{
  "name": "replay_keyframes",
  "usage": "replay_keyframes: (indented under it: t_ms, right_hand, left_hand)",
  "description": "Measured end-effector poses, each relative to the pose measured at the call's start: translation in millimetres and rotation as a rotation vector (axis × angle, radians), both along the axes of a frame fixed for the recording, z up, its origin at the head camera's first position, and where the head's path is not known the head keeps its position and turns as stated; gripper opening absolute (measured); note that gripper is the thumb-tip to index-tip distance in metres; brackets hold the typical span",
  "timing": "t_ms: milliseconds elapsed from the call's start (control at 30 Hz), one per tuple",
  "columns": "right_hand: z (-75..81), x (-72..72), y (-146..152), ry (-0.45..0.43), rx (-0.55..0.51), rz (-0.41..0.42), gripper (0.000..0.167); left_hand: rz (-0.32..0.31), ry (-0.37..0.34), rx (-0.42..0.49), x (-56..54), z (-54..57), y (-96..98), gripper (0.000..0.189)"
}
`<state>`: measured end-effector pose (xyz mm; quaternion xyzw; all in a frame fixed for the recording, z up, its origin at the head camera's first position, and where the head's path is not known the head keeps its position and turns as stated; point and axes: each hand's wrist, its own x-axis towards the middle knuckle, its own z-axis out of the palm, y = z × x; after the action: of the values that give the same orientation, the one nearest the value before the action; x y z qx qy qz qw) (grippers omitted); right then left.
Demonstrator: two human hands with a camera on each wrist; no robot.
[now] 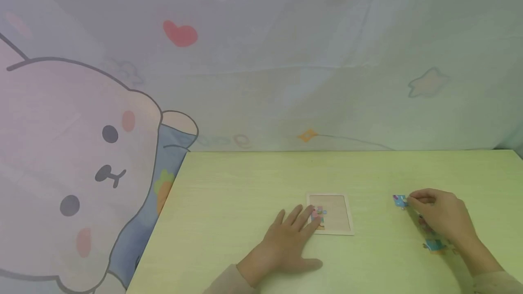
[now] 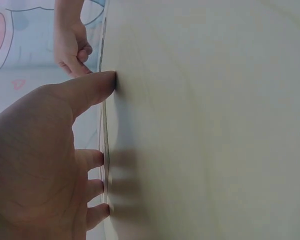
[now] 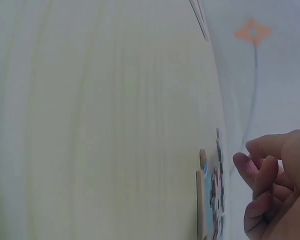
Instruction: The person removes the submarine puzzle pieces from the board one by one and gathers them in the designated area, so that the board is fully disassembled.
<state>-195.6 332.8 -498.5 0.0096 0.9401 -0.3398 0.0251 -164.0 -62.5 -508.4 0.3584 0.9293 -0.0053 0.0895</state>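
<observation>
My left hand (image 1: 286, 242) lies palm down with fingers spread, its fingertips on the left side of a small wooden puzzle frame (image 1: 349, 214) and the joined jigsaw pieces (image 1: 318, 211) in it. In the left wrist view, the thumb and fingertips of the left hand (image 2: 45, 130) touch the tabletop. Over on the right, my right hand (image 1: 443, 214) has thumb and forefinger brought together at the edge of a blue jigsaw piece (image 1: 399, 200). The right wrist view shows the right hand (image 3: 277, 185) with curled fingers; whether it grips the piece, I cannot tell.
Below the right hand lie more jigsaw pieces, one of them blue and brown (image 1: 435, 245), partly hidden by the hand and wrist. All this is on a pale yellow-green table (image 1: 229, 194). Behind it hangs a printed cloth (image 1: 261, 80) with a cartoon bear on the left.
</observation>
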Motion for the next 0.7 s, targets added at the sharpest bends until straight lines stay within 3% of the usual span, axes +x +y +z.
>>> replay_keyframes:
  t_ms: [333,700]
  right_hand:
    - [-10.7,-8.8,-34,0.148,-0.011,0.166,0.027]
    - [-12.9,-19.6,-87,0.074,-0.091,0.279,0.02]
  left_hand:
    - [0.006,0.008,0.003,-0.3,-5.1,-1.6,0.095]
    - [-0.008,0.026,0.005,12.2,-4.4,-2.3,0.084]
